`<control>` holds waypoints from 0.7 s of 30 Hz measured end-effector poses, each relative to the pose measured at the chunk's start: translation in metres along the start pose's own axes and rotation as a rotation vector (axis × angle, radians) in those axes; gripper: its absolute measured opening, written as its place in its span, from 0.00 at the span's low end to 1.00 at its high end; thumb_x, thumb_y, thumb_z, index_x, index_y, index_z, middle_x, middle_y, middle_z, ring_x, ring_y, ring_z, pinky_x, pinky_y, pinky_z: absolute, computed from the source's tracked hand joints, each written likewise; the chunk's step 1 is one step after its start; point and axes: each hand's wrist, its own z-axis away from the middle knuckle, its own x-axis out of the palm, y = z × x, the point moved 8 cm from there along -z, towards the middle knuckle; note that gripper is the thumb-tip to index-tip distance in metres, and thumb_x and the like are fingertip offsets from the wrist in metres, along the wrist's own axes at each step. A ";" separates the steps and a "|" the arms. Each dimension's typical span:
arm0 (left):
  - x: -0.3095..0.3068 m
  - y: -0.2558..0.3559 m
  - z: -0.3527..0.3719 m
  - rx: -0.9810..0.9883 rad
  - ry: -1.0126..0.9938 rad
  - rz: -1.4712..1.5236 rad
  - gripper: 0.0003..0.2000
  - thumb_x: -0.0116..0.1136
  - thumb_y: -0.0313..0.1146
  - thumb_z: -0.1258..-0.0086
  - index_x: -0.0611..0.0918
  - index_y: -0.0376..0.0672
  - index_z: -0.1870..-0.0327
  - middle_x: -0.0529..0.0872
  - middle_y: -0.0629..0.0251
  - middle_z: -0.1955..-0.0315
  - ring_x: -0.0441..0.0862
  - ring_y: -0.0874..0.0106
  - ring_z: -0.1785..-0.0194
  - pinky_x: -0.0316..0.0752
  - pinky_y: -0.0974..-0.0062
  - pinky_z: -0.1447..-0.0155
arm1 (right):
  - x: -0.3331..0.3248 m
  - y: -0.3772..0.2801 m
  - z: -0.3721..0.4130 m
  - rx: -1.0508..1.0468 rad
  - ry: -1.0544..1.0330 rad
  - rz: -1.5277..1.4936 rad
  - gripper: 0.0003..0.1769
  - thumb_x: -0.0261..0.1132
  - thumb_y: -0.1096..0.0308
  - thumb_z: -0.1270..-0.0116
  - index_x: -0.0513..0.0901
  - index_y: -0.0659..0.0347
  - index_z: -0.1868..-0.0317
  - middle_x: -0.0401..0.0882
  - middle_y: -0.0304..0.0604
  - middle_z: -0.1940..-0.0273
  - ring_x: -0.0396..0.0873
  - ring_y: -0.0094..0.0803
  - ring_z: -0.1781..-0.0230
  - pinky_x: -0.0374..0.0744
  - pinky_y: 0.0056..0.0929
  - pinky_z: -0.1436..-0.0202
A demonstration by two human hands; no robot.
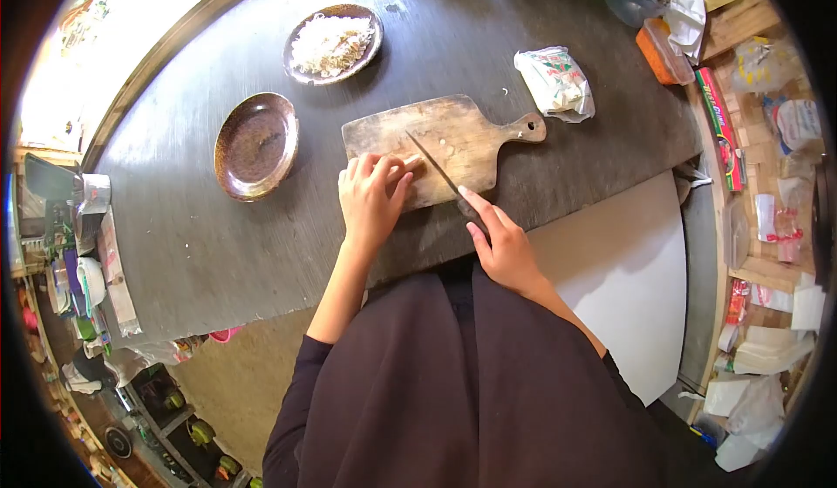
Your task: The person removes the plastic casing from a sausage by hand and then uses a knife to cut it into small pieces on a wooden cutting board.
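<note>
A worn wooden cutting board [462, 131] with a handle lies on the dark table [200, 253]. My left hand [372, 199] presses a small pale piece of food [411, 160] against the board's near left corner. My right hand [501, 244] grips the handle of a knife [433, 166]; its blade points away over the board and its edge meets the pale piece beside my left fingertips. What the food is cannot be made out.
An empty brown bowl [256, 145] sits left of the board. Behind it stands a plate of shredded white food [332, 44]. A white printed bag [554, 82] lies to the right. Packets and containers crowd the right shelf [758, 139]. A white sheet [628, 270] lies lower right.
</note>
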 end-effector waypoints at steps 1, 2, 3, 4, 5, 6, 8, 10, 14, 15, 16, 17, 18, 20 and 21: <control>-0.001 0.003 -0.003 0.013 0.029 0.013 0.08 0.70 0.34 0.36 0.87 0.49 0.58 0.82 0.64 0.62 0.80 0.60 0.54 0.72 0.62 0.47 | 0.004 -0.001 0.002 -0.014 0.006 0.018 0.32 0.62 0.69 0.26 0.68 0.44 0.24 0.80 0.51 0.57 0.82 0.54 0.64 0.81 0.48 0.59; -0.003 0.005 -0.004 0.026 0.059 0.026 0.07 0.70 0.35 0.36 0.87 0.48 0.58 0.82 0.64 0.63 0.80 0.60 0.54 0.72 0.62 0.47 | 0.006 -0.003 0.004 -0.029 0.012 0.036 0.33 0.62 0.69 0.26 0.68 0.41 0.23 0.78 0.50 0.60 0.81 0.52 0.69 0.81 0.48 0.63; -0.003 0.006 -0.005 0.025 0.053 0.028 0.07 0.70 0.35 0.36 0.87 0.48 0.58 0.82 0.64 0.63 0.80 0.60 0.54 0.72 0.62 0.47 | 0.008 -0.004 0.005 -0.022 0.010 0.035 0.33 0.62 0.69 0.26 0.68 0.41 0.23 0.78 0.50 0.60 0.81 0.52 0.69 0.81 0.48 0.63; -0.002 0.006 -0.007 0.023 0.037 0.042 0.06 0.70 0.34 0.35 0.87 0.48 0.60 0.83 0.64 0.63 0.80 0.60 0.55 0.72 0.62 0.48 | 0.010 -0.005 0.006 -0.030 0.009 0.050 0.33 0.62 0.69 0.26 0.67 0.41 0.22 0.77 0.49 0.62 0.81 0.51 0.70 0.81 0.47 0.65; -0.001 0.005 -0.008 0.021 0.021 0.055 0.05 0.69 0.34 0.34 0.87 0.48 0.61 0.83 0.64 0.64 0.81 0.60 0.56 0.73 0.62 0.48 | 0.011 -0.006 0.007 -0.038 0.008 0.066 0.33 0.61 0.69 0.26 0.67 0.41 0.22 0.76 0.49 0.63 0.81 0.50 0.71 0.81 0.46 0.66; 0.001 0.004 -0.008 0.020 0.016 0.057 0.05 0.69 0.34 0.34 0.87 0.48 0.61 0.83 0.64 0.64 0.81 0.60 0.56 0.73 0.62 0.48 | 0.012 -0.006 0.007 -0.033 0.007 0.066 0.33 0.61 0.69 0.26 0.67 0.41 0.22 0.76 0.49 0.63 0.81 0.50 0.71 0.81 0.46 0.66; 0.003 0.001 -0.008 0.024 0.000 0.088 0.03 0.68 0.32 0.34 0.87 0.47 0.62 0.83 0.64 0.66 0.81 0.59 0.58 0.74 0.62 0.51 | 0.013 -0.009 0.007 -0.049 0.024 0.114 0.33 0.61 0.69 0.25 0.66 0.41 0.21 0.74 0.48 0.65 0.80 0.48 0.73 0.81 0.44 0.68; 0.005 -0.001 -0.008 0.024 0.005 0.122 0.03 0.69 0.31 0.34 0.87 0.46 0.62 0.83 0.64 0.66 0.82 0.59 0.58 0.74 0.62 0.52 | 0.014 -0.012 0.008 -0.025 0.008 0.133 0.33 0.61 0.69 0.25 0.67 0.42 0.21 0.74 0.48 0.65 0.80 0.48 0.74 0.81 0.44 0.68; 0.010 -0.006 -0.006 0.006 0.026 0.223 0.04 0.69 0.29 0.37 0.86 0.45 0.63 0.82 0.64 0.66 0.80 0.59 0.58 0.75 0.63 0.52 | 0.020 -0.014 0.011 0.003 0.000 0.181 0.33 0.61 0.68 0.25 0.67 0.42 0.22 0.73 0.48 0.66 0.79 0.49 0.76 0.81 0.44 0.71; 0.010 -0.006 -0.006 0.006 0.022 0.226 0.04 0.69 0.29 0.37 0.86 0.45 0.63 0.82 0.64 0.66 0.80 0.59 0.58 0.75 0.63 0.52 | 0.021 -0.015 0.013 0.007 0.000 0.181 0.33 0.61 0.68 0.25 0.67 0.42 0.22 0.73 0.48 0.66 0.79 0.49 0.76 0.81 0.44 0.71; 0.010 -0.005 -0.006 0.031 0.031 0.232 0.04 0.69 0.28 0.37 0.86 0.45 0.63 0.82 0.64 0.65 0.80 0.59 0.58 0.75 0.63 0.51 | 0.022 -0.016 0.014 0.013 0.003 0.192 0.33 0.61 0.68 0.25 0.67 0.42 0.22 0.73 0.49 0.66 0.79 0.49 0.77 0.81 0.44 0.72; 0.009 -0.003 -0.007 0.057 0.040 0.238 0.05 0.69 0.27 0.37 0.86 0.44 0.63 0.83 0.63 0.64 0.81 0.58 0.58 0.75 0.63 0.51 | 0.023 -0.017 0.015 0.018 0.006 0.204 0.33 0.61 0.68 0.25 0.67 0.43 0.22 0.73 0.49 0.66 0.79 0.49 0.78 0.81 0.44 0.73; 0.010 -0.004 -0.007 0.057 0.037 0.240 0.05 0.69 0.27 0.37 0.86 0.44 0.63 0.83 0.63 0.64 0.81 0.58 0.58 0.75 0.63 0.51 | 0.024 -0.017 0.014 0.022 0.006 0.205 0.33 0.61 0.68 0.25 0.67 0.43 0.22 0.73 0.49 0.66 0.79 0.49 0.78 0.81 0.44 0.73; 0.010 -0.005 -0.007 0.073 0.041 0.239 0.05 0.69 0.27 0.37 0.86 0.43 0.62 0.84 0.63 0.63 0.81 0.58 0.58 0.76 0.63 0.50 | 0.028 -0.018 0.014 0.018 0.015 0.230 0.33 0.62 0.68 0.26 0.67 0.42 0.22 0.73 0.50 0.65 0.79 0.48 0.78 0.81 0.44 0.74; 0.010 -0.006 -0.007 0.073 0.035 0.243 0.05 0.69 0.27 0.37 0.86 0.43 0.62 0.84 0.63 0.63 0.81 0.58 0.58 0.76 0.63 0.50 | 0.031 -0.018 0.012 0.025 0.014 0.230 0.33 0.62 0.68 0.26 0.67 0.42 0.22 0.73 0.50 0.65 0.79 0.48 0.78 0.81 0.44 0.74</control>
